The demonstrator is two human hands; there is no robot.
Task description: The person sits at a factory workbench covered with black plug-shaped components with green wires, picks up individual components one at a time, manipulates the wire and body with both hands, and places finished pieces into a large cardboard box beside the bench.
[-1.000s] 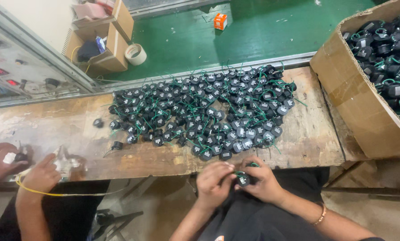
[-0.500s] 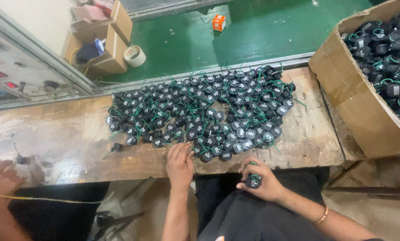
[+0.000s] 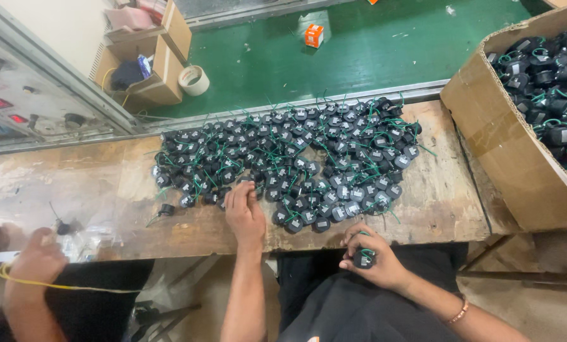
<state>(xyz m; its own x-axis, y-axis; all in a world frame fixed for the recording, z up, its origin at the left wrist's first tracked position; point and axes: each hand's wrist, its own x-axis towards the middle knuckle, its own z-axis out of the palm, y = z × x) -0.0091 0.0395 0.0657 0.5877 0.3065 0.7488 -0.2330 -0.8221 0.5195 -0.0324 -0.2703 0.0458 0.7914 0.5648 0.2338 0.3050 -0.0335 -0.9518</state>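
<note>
While the right hand [image 3: 375, 259] stays low at the bench edge, curled around one small black wound coil [image 3: 364, 258] with green leads, the left hand [image 3: 245, 212] lies flat on the wooden bench [image 3: 451, 190], fingers loose and gripping nothing, tips touching the near edge of the spread of black coils [image 3: 289, 161]. From the left hand the pile runs from 12 toward 2 o'clock, its long axis across the bench. The left hand is nearer the pile. A co-worker's hand [image 3: 36, 263] works at 9 o'clock, well apart.

Brown cardboard box [image 3: 511, 145] at right; small orange carton [image 3: 314, 35] on green floor
</note>
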